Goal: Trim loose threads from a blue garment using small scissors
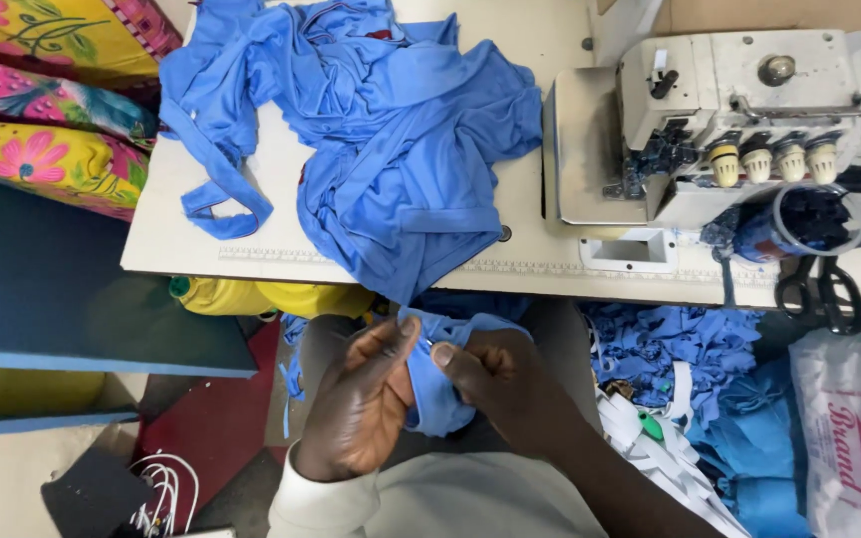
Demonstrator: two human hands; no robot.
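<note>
Both my hands hold a small piece of blue fabric point(437, 394) over my lap, below the table's front edge. My left hand point(361, 403) pinches its left side with thumb and fingers. My right hand point(495, 374) is closed on its right side, thumb pressing the cloth. The piece hangs down between the two hands. A large heap of the same blue fabric point(391, 139) lies on the white sewing table point(151, 249) just above my hands.
A white overlock sewing machine point(710, 110) stands at the table's right. Black scissors point(821, 291) and a cup of dark items point(811, 221) sit by it. Blue and white scraps point(680, 379) pile at lower right beside a plastic bag point(854, 438). Colourful floral cloth point(42, 100) lies at the left.
</note>
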